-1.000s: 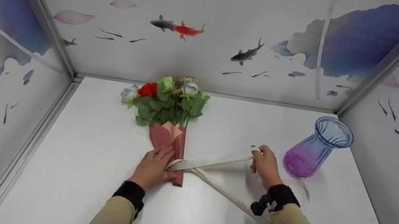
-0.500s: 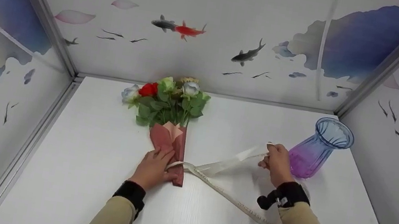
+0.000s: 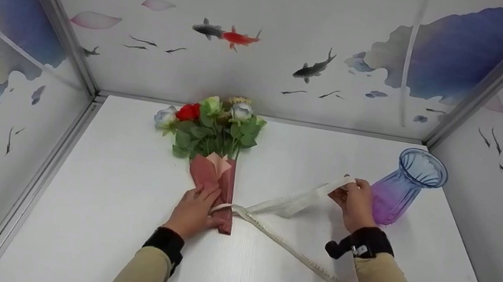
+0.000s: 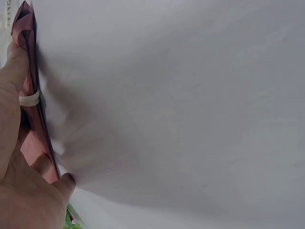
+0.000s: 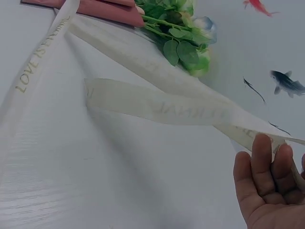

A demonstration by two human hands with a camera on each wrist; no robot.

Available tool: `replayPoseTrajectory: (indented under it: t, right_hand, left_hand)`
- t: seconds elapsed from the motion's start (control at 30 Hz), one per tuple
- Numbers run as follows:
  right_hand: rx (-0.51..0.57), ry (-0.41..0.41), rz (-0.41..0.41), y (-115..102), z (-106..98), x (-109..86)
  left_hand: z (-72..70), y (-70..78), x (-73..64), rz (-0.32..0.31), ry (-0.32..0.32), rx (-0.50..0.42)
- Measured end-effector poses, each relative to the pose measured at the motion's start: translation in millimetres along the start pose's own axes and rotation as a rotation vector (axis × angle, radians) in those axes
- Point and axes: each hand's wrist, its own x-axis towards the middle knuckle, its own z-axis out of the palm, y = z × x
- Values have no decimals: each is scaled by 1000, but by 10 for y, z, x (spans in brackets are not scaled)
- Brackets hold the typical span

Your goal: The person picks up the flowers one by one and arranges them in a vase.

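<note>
A bouquet of artificial-looking roses in dusky pink paper lies on the table, blooms toward the back wall. My left hand grips the lower wrapper, thumb across it; in the left wrist view a narrow white band of ribbon circles the paper. From the wrapper's right side the ribbon runs in two lengths, crossing near the bouquet. My right hand pinches one length, raised near the vase. The other trails toward the front right, behind the forearm. Gold letters show on the ribbon in the right wrist view.
A glass vase, blue at the rim and purple below, stands right beside my right hand and is partly covered by it. White panels printed with fish and petals enclose the white table at the back and both sides.
My right hand has moved right and slightly back, toward the vase, drawing its length of ribbon out. The front length has slid clear of the wrist camera. The left hand keeps its place.
</note>
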Motion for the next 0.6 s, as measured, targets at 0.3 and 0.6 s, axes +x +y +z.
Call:
replayPoseTrajectory:
  t: [0.3, 0.6]
  right_hand:
    - [45, 6, -1, -45, 19, -12]
    - [-385, -27, -103, -47, 111, -71]
  left_hand:
    - [-22, 40, 2, -13, -8, 4]
    - [-38, 91, -39, -49, 25, -21]
